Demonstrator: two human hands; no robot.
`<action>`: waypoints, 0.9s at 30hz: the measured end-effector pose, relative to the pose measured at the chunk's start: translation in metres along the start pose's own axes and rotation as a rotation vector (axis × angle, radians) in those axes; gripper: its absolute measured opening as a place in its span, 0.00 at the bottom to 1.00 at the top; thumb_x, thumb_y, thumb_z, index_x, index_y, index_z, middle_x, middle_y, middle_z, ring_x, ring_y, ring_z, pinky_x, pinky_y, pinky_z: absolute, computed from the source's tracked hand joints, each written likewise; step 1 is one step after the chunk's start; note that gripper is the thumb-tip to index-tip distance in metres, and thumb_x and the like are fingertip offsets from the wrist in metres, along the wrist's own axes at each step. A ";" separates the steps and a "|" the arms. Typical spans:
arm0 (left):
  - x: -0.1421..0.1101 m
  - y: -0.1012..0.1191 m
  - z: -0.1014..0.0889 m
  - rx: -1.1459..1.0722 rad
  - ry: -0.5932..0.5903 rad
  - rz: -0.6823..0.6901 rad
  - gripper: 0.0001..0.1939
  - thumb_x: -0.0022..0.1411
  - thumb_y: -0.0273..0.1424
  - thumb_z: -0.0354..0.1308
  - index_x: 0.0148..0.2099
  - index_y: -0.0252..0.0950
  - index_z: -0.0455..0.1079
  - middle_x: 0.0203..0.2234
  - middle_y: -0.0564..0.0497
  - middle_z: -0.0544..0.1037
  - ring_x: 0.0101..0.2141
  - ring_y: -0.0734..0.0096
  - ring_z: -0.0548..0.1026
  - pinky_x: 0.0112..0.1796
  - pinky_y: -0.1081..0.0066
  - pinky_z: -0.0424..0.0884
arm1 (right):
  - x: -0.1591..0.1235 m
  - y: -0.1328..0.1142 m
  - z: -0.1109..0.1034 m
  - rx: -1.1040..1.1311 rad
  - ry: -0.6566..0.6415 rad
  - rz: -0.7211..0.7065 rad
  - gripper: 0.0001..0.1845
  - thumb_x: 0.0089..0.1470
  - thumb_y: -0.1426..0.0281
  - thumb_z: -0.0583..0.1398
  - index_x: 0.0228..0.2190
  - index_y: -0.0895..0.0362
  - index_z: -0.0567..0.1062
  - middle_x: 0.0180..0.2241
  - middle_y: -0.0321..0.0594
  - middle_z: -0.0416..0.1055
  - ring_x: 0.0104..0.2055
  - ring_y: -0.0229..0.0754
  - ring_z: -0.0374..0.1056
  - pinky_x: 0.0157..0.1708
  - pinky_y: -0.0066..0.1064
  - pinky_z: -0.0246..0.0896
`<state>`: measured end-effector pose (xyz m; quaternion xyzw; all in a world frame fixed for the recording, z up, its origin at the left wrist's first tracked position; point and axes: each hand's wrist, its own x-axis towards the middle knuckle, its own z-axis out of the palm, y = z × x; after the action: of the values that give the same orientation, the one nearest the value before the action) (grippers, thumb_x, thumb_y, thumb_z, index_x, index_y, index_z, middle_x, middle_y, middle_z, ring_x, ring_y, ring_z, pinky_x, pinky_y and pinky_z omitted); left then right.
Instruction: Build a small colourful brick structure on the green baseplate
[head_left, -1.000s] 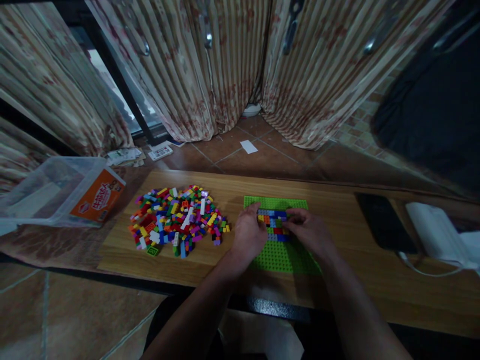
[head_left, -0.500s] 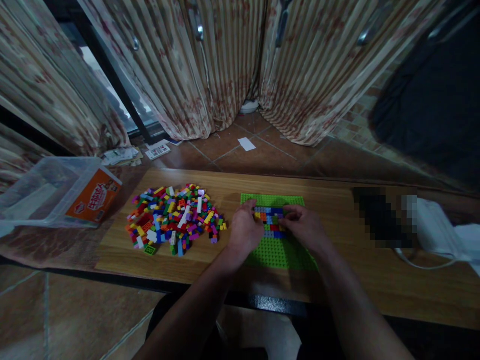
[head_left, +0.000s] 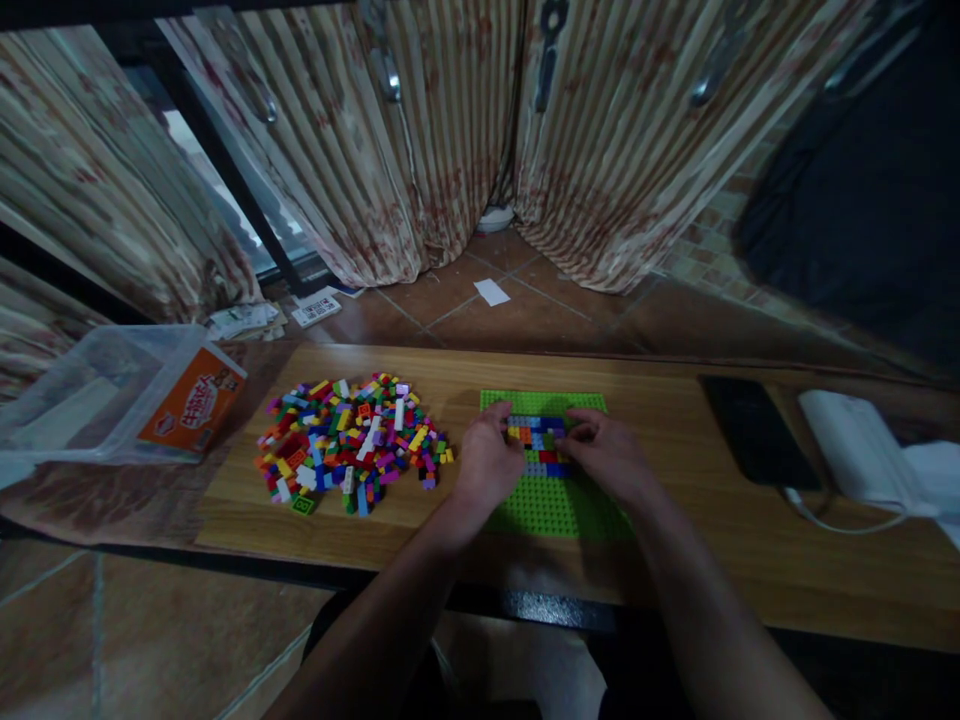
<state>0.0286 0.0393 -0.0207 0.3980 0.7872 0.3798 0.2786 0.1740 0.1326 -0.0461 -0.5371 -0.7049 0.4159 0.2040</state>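
A green studded baseplate (head_left: pixel 555 510) lies on the wooden table. Rows of coloured toy building bricks (head_left: pixel 534 437), among them blue, grey, orange and red ones, sit joined on its upper half. My left hand (head_left: pixel 489 452) rests over the plate's left side, its curled fingers and thumb against the left end of the brick rows. From the other side my right hand (head_left: pixel 604 450) bends in, fingertips pinched together at the right end of the rows. Whatever lies between those fingertips is hidden.
Loose mixed bricks (head_left: pixel 352 440) are heaped left of the baseplate. Farther left stands a clear plastic tub (head_left: pixel 97 390) with an orange label. On the right lie a black phone (head_left: pixel 759 430) and a white power bank (head_left: pixel 855 445), with a white cable (head_left: pixel 847 530) nearby.
The camera view has shifted slightly. Both hands keep nearly the same place at the brick rows, with no clear change in grip.
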 end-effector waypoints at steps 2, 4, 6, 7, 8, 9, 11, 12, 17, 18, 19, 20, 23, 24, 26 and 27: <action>0.000 -0.002 0.000 -0.010 -0.012 0.015 0.27 0.55 0.17 0.58 0.58 0.33 0.68 0.45 0.45 0.79 0.44 0.67 0.78 0.46 0.70 0.73 | 0.001 0.002 -0.002 0.007 -0.020 -0.006 0.22 0.41 0.69 0.65 0.42 0.56 0.76 0.24 0.34 0.75 0.25 0.41 0.70 0.28 0.34 0.63; -0.002 -0.004 0.002 0.006 -0.021 0.041 0.27 0.56 0.18 0.57 0.59 0.30 0.66 0.48 0.42 0.78 0.46 0.65 0.76 0.49 0.69 0.72 | 0.001 0.002 -0.003 0.008 -0.034 0.006 0.20 0.43 0.65 0.65 0.41 0.55 0.76 0.25 0.35 0.75 0.26 0.42 0.70 0.29 0.35 0.63; -0.005 -0.005 0.003 0.045 -0.019 0.068 0.27 0.58 0.19 0.55 0.60 0.29 0.65 0.51 0.40 0.75 0.51 0.63 0.74 0.53 0.67 0.69 | 0.001 0.001 -0.002 -0.023 -0.012 0.022 0.20 0.44 0.60 0.65 0.40 0.54 0.77 0.26 0.36 0.75 0.26 0.43 0.70 0.28 0.36 0.63; -0.007 -0.005 0.004 0.070 -0.013 0.081 0.26 0.59 0.19 0.54 0.61 0.29 0.64 0.53 0.39 0.74 0.53 0.62 0.72 0.55 0.66 0.67 | 0.000 0.000 0.000 -0.049 0.010 0.019 0.21 0.45 0.57 0.65 0.40 0.54 0.77 0.26 0.37 0.75 0.26 0.43 0.70 0.28 0.36 0.62; -0.009 -0.005 0.005 0.091 -0.006 0.092 0.26 0.60 0.19 0.53 0.61 0.29 0.64 0.54 0.39 0.73 0.55 0.62 0.70 0.56 0.65 0.66 | -0.001 -0.001 0.001 -0.080 0.037 0.011 0.21 0.45 0.56 0.65 0.39 0.54 0.77 0.26 0.38 0.75 0.26 0.43 0.70 0.27 0.36 0.62; -0.011 -0.005 0.006 0.107 -0.004 0.104 0.26 0.60 0.18 0.52 0.61 0.29 0.64 0.54 0.39 0.73 0.55 0.62 0.69 0.57 0.65 0.65 | -0.002 -0.003 0.003 -0.111 0.062 -0.001 0.22 0.44 0.55 0.65 0.39 0.54 0.77 0.26 0.38 0.75 0.26 0.43 0.70 0.27 0.36 0.61; -0.013 -0.004 0.007 0.123 -0.003 0.119 0.27 0.59 0.18 0.51 0.61 0.28 0.64 0.54 0.38 0.73 0.56 0.61 0.68 0.58 0.65 0.63 | -0.004 -0.005 0.005 -0.153 0.095 -0.022 0.22 0.45 0.55 0.65 0.39 0.55 0.77 0.26 0.38 0.75 0.26 0.42 0.70 0.27 0.35 0.61; -0.015 -0.004 0.007 0.124 -0.005 0.119 0.27 0.59 0.18 0.51 0.62 0.28 0.63 0.54 0.38 0.72 0.56 0.61 0.68 0.59 0.65 0.63 | -0.005 -0.006 0.006 -0.163 0.104 -0.022 0.22 0.44 0.56 0.65 0.39 0.56 0.77 0.26 0.38 0.75 0.26 0.42 0.70 0.27 0.35 0.60; -0.017 -0.002 0.005 0.120 -0.019 0.120 0.28 0.59 0.18 0.50 0.63 0.25 0.61 0.56 0.37 0.71 0.58 0.58 0.67 0.60 0.63 0.61 | -0.003 -0.006 0.008 -0.166 0.118 -0.023 0.21 0.43 0.57 0.66 0.37 0.55 0.78 0.25 0.38 0.74 0.25 0.41 0.69 0.25 0.33 0.59; -0.017 -0.002 0.005 0.118 -0.018 0.117 0.28 0.60 0.18 0.50 0.63 0.25 0.61 0.56 0.37 0.71 0.58 0.58 0.67 0.60 0.63 0.61 | -0.002 -0.005 0.009 -0.168 0.119 -0.026 0.21 0.43 0.57 0.66 0.37 0.55 0.78 0.25 0.38 0.74 0.25 0.41 0.69 0.25 0.33 0.59; -0.016 -0.001 0.005 0.115 -0.016 0.111 0.28 0.60 0.18 0.49 0.64 0.26 0.60 0.57 0.37 0.71 0.58 0.59 0.67 0.60 0.63 0.62 | -0.001 -0.005 0.009 -0.168 0.119 -0.025 0.21 0.43 0.57 0.66 0.38 0.56 0.78 0.25 0.38 0.74 0.25 0.41 0.69 0.25 0.33 0.59; -0.016 -0.001 0.005 0.112 -0.014 0.102 0.28 0.61 0.19 0.49 0.64 0.26 0.60 0.57 0.37 0.71 0.58 0.59 0.67 0.59 0.64 0.63 | 0.000 -0.004 0.010 -0.167 0.116 -0.022 0.21 0.43 0.57 0.66 0.38 0.56 0.77 0.25 0.38 0.74 0.25 0.42 0.69 0.25 0.33 0.59; -0.016 -0.001 0.006 0.110 -0.006 0.087 0.27 0.62 0.20 0.48 0.64 0.27 0.60 0.55 0.38 0.72 0.57 0.60 0.68 0.57 0.64 0.65 | -0.001 -0.005 0.012 -0.171 0.103 -0.020 0.21 0.44 0.58 0.66 0.39 0.56 0.77 0.26 0.37 0.74 0.26 0.43 0.70 0.26 0.35 0.60; -0.016 -0.001 0.006 0.113 -0.004 0.091 0.27 0.62 0.20 0.48 0.64 0.28 0.60 0.55 0.38 0.72 0.57 0.60 0.68 0.57 0.64 0.65 | -0.001 -0.006 0.012 -0.177 0.099 -0.023 0.20 0.45 0.58 0.66 0.40 0.56 0.77 0.26 0.38 0.75 0.27 0.43 0.70 0.27 0.35 0.60; -0.016 -0.001 0.006 0.121 -0.002 0.103 0.27 0.62 0.20 0.48 0.64 0.29 0.61 0.55 0.39 0.72 0.57 0.61 0.69 0.57 0.65 0.65 | -0.003 -0.006 0.011 -0.188 0.093 -0.030 0.20 0.46 0.58 0.65 0.40 0.56 0.77 0.26 0.38 0.75 0.28 0.43 0.70 0.28 0.35 0.60; -0.017 -0.002 0.006 0.120 -0.003 0.103 0.27 0.61 0.20 0.49 0.64 0.29 0.60 0.56 0.39 0.72 0.57 0.61 0.69 0.57 0.65 0.65 | -0.003 -0.006 0.011 -0.190 0.087 -0.036 0.19 0.47 0.58 0.65 0.40 0.55 0.77 0.26 0.37 0.75 0.28 0.43 0.71 0.29 0.35 0.61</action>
<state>0.0412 0.0265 -0.0229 0.4547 0.7865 0.3454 0.2354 0.1635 0.1253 -0.0465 -0.5590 -0.7410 0.3198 0.1901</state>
